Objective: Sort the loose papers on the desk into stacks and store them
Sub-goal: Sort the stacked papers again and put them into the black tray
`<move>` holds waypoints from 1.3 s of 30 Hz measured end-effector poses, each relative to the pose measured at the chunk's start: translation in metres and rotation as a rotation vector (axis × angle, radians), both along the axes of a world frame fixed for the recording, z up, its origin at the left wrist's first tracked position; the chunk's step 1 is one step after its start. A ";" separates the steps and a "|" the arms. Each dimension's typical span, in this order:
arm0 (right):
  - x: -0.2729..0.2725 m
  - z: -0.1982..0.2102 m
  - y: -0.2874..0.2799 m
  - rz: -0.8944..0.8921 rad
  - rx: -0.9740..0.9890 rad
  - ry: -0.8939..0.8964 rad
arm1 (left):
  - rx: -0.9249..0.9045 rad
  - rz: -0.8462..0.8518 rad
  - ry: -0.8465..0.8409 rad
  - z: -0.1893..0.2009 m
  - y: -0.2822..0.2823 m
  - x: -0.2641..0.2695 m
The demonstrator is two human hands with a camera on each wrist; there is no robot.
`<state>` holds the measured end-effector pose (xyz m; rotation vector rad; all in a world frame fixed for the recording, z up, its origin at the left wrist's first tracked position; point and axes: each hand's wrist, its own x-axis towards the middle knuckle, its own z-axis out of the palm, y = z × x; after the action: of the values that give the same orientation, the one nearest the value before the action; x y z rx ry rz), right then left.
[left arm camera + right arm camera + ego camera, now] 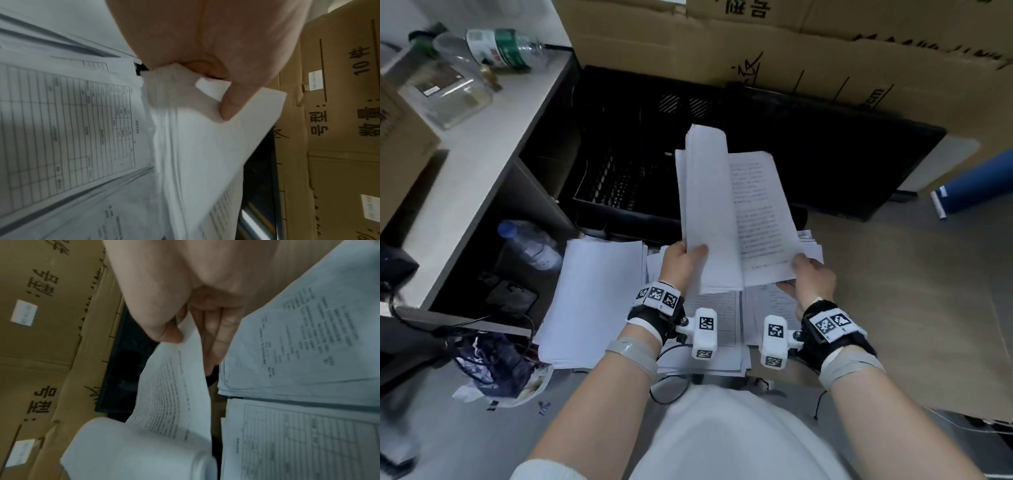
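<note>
I hold a thick bundle of white sheets [709,205] up in front of me, above the papers lying below. My left hand [683,257] grips its near left corner, thumb on top [228,105], with the blank pages folded over. My right hand [808,270] pinches the near corner of a printed text page [760,212] [170,386], peeled off to the right. Below lie a blank stack [592,298] on the left, a sheet with a ruled table [719,318] [68,126] [304,439] in the middle, and a printed stack [774,305] [308,340] on the right.
A black plastic crate [626,161] stands behind the papers, backed by large cardboard boxes [791,51]. A white shelf unit [493,130] with bottles is at left, with a water bottle [530,243] in its lower bay. A blue roll [976,185] lies at right.
</note>
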<state>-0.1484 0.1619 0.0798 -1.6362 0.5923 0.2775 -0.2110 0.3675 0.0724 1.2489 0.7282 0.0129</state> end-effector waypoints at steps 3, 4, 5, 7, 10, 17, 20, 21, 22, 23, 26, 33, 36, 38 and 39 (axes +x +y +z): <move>-0.006 -0.006 0.001 0.204 -0.068 0.064 | 0.017 -0.054 0.071 -0.006 0.009 -0.009; -0.008 -0.009 0.003 0.265 -0.113 0.051 | 0.039 -0.073 0.088 -0.007 0.010 -0.012; -0.009 -0.013 0.006 0.305 -0.155 0.029 | 0.061 -0.094 0.096 -0.011 0.013 -0.016; -0.014 -0.022 0.015 0.357 -0.203 -0.001 | 0.067 -0.134 0.104 -0.012 0.016 -0.027; -0.023 -0.035 0.032 0.425 -0.225 0.037 | 0.196 -0.215 0.148 -0.027 0.020 -0.044; -0.040 -0.074 0.033 0.339 -0.276 0.090 | 0.229 -0.063 0.270 -0.065 0.026 -0.072; -0.040 -0.084 0.015 0.261 -0.352 0.127 | 0.234 0.043 0.260 -0.071 0.025 -0.077; -0.040 -0.087 0.009 0.252 -0.380 0.150 | 0.236 0.063 0.255 -0.071 0.023 -0.078; -0.041 -0.089 0.003 0.250 -0.405 0.164 | 0.242 0.077 0.245 -0.072 0.021 -0.078; -0.041 -0.091 -0.003 0.250 -0.425 0.181 | 0.249 0.088 0.235 -0.072 0.019 -0.078; -0.040 -0.098 -0.018 0.215 -0.459 0.198 | 0.326 0.064 0.181 -0.071 0.013 -0.071; -0.029 -0.108 -0.036 0.262 -0.446 0.251 | 0.425 0.062 0.084 -0.052 -0.022 -0.054; -0.023 -0.105 -0.049 0.222 -0.462 0.282 | 0.452 0.030 0.042 -0.051 -0.032 -0.049; -0.016 -0.103 -0.066 0.187 -0.484 0.302 | 0.452 0.016 0.042 -0.053 -0.046 -0.043; -0.015 -0.103 -0.076 0.189 -0.499 0.296 | 0.432 0.036 0.048 -0.056 -0.056 -0.040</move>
<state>-0.1631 0.0856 -0.0235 -2.1584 0.7734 0.5500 -0.2508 0.3118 0.0166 1.6512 0.8163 0.1781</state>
